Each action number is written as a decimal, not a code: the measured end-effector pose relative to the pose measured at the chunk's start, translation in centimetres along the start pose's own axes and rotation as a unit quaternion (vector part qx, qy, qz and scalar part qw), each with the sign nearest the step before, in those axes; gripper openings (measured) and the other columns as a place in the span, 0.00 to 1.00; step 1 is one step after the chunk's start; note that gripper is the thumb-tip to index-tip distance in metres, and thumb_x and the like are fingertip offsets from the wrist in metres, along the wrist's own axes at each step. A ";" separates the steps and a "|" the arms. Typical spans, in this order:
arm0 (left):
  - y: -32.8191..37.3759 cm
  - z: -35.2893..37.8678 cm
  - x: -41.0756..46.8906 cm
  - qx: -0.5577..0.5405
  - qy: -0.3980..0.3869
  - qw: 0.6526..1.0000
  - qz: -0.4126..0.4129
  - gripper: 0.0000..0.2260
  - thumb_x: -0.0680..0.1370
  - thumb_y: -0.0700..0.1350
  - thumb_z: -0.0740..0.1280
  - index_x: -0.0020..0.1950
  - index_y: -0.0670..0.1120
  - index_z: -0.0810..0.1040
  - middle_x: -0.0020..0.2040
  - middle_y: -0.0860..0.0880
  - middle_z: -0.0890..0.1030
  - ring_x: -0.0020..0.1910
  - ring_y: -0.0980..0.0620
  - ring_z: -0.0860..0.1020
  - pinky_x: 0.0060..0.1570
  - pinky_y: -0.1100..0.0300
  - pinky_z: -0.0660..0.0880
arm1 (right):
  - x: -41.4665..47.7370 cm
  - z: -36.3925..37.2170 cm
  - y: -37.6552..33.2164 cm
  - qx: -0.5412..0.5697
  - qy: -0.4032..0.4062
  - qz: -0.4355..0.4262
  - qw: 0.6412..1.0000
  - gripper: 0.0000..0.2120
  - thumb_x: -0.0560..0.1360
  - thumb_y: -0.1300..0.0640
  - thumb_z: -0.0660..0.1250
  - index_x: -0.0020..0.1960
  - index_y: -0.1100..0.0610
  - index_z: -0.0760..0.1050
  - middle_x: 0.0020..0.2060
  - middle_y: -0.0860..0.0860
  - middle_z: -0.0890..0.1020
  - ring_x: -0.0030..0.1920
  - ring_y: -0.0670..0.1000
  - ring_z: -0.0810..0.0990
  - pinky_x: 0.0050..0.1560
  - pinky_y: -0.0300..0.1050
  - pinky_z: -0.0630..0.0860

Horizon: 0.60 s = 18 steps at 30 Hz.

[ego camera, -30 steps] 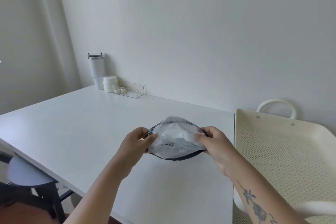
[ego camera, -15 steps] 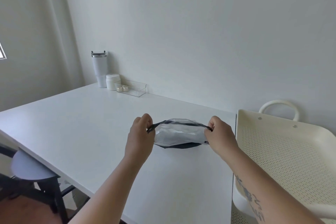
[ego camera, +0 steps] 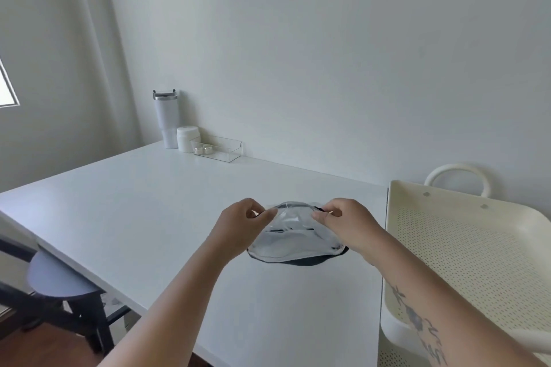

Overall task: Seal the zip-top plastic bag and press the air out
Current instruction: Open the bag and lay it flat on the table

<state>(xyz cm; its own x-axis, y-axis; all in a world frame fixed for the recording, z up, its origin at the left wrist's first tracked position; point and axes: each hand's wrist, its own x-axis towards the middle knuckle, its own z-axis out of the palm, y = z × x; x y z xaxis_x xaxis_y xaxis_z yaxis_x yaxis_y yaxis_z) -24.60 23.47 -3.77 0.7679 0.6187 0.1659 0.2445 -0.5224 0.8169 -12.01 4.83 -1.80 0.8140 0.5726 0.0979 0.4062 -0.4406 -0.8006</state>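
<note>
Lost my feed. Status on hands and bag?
Left hand, right hand pinching clear zip-top plastic bag top corners. Bag on white table, mouth bowed. Nothing obstructing.

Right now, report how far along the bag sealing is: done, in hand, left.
Done: the zip-top bag lies on the white table, holding something pale. In hand: the left hand and right hand each pinch its top edge, which arches open between them, so the zip looks unsealed. Left: close the zip along its length and press the air out; the bag looks puffy.
</note>
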 end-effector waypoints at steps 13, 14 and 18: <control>-0.1 0.7 -0.6 -0.050 -0.039 0.994 0.094 0.09 0.71 0.48 0.75 0.34 0.55 0.76 0.26 0.62 0.73 0.23 0.59 0.64 0.22 0.71 0.61 | -0.6 -0.3 0.3 -0.027 -0.033 -0.097 0.994 0.07 0.72 0.51 0.73 0.39 0.52 0.77 0.31 0.44 0.77 0.30 0.43 0.71 0.31 0.35 0.67; 0.0 0.8 -0.6 -0.034 -0.027 0.993 0.106 0.10 0.72 0.48 0.74 0.35 0.55 0.75 0.27 0.61 0.74 0.23 0.59 0.64 0.23 0.70 0.61 | -0.7 -0.1 0.2 -0.073 -0.021 -0.122 0.990 0.07 0.73 0.53 0.71 0.39 0.52 0.74 0.32 0.45 0.77 0.31 0.45 0.70 0.32 0.38 0.67; 0.8 1.8 -0.8 0.096 0.068 0.981 0.151 0.10 0.75 0.45 0.68 0.40 0.55 0.68 0.36 0.56 0.74 0.30 0.53 0.70 0.28 0.58 0.67 | -0.9 0.8 -0.3 -0.298 0.077 -0.225 0.924 0.09 0.73 0.63 0.61 0.40 0.55 0.62 0.34 0.49 0.70 0.31 0.53 0.65 0.29 0.47 0.61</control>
<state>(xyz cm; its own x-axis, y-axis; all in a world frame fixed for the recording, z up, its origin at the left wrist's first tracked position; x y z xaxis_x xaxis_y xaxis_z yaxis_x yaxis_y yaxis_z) -23.93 21.52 -4.23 0.7397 0.4837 0.4678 0.1341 -0.7872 0.6019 -13.22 4.96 -2.16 0.5369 0.7061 0.4616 0.8379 -0.5100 -0.1944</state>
